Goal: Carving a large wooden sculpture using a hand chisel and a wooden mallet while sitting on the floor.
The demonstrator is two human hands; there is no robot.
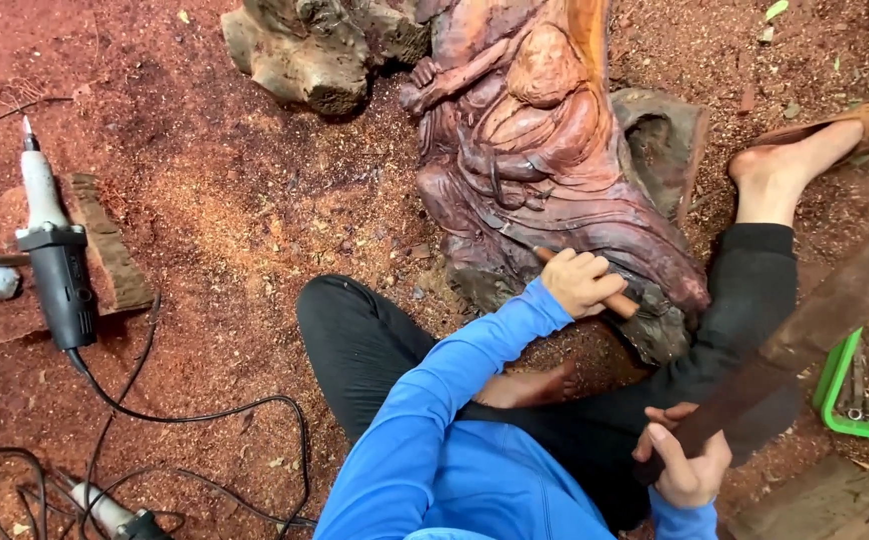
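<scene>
Chisel [623, 303] against carving [545, 150], mallet [805, 330] raised

left hand [580, 283] fisted, arm outstretched, right hand [688, 465] clenched near lap

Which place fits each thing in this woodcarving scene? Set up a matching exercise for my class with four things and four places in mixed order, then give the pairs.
Things:
1. left hand
2. right hand
3. power tool
4. green tray

Places:
A. at the right edge, holding metal tools
B. on the sawdust ground at the left, cord attached
C. gripping a wooden-handled chisel against the wood carving
D. around the end of a long dark wooden mallet

Pairs: 1-C, 2-D, 3-B, 4-A
</scene>
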